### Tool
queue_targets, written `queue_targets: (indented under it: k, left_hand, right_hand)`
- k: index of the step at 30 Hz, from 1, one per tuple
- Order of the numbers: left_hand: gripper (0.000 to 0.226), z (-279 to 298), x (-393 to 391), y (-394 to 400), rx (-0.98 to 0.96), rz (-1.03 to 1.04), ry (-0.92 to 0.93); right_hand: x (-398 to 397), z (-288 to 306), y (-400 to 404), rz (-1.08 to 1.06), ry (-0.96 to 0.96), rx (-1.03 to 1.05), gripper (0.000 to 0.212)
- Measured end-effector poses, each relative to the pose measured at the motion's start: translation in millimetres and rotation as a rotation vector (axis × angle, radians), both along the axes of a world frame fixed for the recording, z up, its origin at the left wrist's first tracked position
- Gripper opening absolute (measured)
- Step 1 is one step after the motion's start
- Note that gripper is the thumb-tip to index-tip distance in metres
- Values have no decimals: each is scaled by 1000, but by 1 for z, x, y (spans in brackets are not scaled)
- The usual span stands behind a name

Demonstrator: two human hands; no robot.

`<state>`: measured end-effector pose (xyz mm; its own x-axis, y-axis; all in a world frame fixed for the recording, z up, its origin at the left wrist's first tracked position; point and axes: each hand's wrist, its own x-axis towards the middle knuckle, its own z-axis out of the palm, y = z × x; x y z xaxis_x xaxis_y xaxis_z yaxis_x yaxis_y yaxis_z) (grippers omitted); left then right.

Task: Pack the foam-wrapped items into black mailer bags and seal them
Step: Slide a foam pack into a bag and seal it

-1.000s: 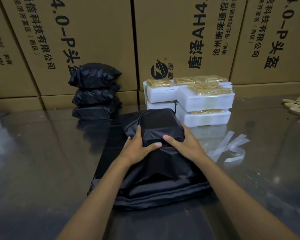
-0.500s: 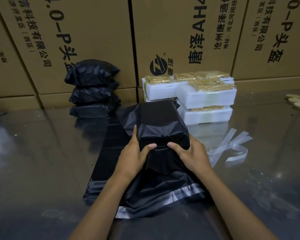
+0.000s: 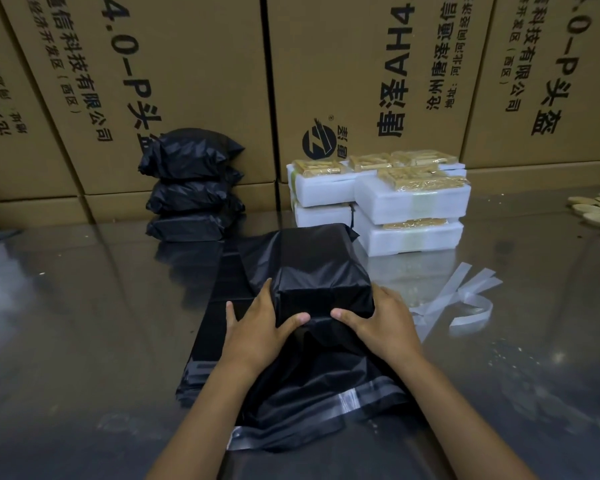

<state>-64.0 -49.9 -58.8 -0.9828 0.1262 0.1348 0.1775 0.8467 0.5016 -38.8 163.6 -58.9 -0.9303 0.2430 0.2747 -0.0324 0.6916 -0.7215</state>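
Both hands — left hand (image 3: 257, 330), right hand (image 3: 383, 323) — clamp the bagged block (image 3: 317, 271), apparently tightening the mailer bag before its near adhesive flap (image 3: 326, 407) folds over.

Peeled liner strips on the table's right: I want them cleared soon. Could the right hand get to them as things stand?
Probably yes. The strips lie bare just beside the right hand, nothing between, but it must first release the bag.

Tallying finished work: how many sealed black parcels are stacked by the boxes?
3, in one stack against the cardboard boxes, left of the foam packs: top, middle, bottom. Nothing suggests more hidden behind.
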Motion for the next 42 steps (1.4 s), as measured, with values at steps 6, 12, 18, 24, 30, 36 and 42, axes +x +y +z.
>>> queue_targets:
  k: [6,12,18,24,30,36,42]
  left_hand:
    - [99,3,4,-10,136,-90,-43]
    - [32,14,32,-70,311,-94,163]
    - [63,18,65,-95,48,-284,184]
    - [95,20,74,-105,-24,-484,-132]
    - [72,22,79,-97,41,-505,-45]
    - [27,41,89,-66,680,-261,207]
    - [16,61,85,-57,859,-151,432]
  right_hand:
    - [17,-2,9,118,13,-117,55]
    - [44,-2,54,71,241,-139,28]
    - [56,1,76,246,86,566,77]
    - [63,-1,67,439,196,630,78]
    - [69,0,54,459,284,292,66]
    - [75,12,32,402,395,-89,29]
    - [76,29,26,268,402,-393,29]
